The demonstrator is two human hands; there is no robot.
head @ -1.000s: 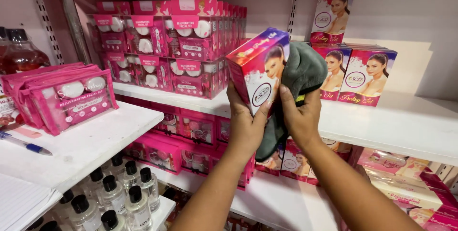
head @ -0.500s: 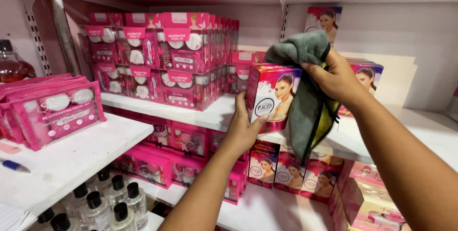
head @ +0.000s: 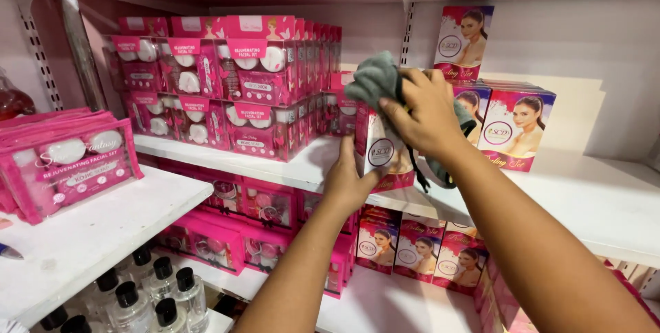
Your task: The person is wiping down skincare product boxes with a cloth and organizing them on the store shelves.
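My left hand (head: 352,180) grips the lower part of a pink and white carton (head: 382,153) with a portrait on it, held just above the front edge of the white middle shelf (head: 584,199). My right hand (head: 427,114) presses a grey-green cloth (head: 375,80) against the top and face of that carton. More cartons of the same kind (head: 515,126) stand on the shelf right behind it.
Stacked pink windowed boxes (head: 227,85) fill the shelf's left part. A pink packet pile (head: 65,161) lies on a white side shelf at left, with clear black-capped bottles (head: 148,292) below. Further portrait cartons (head: 419,250) line the lower shelf.
The carton has come down and closer to the shelf. My right hand with the cloth has shifted from the carton's right side onto its top and front.
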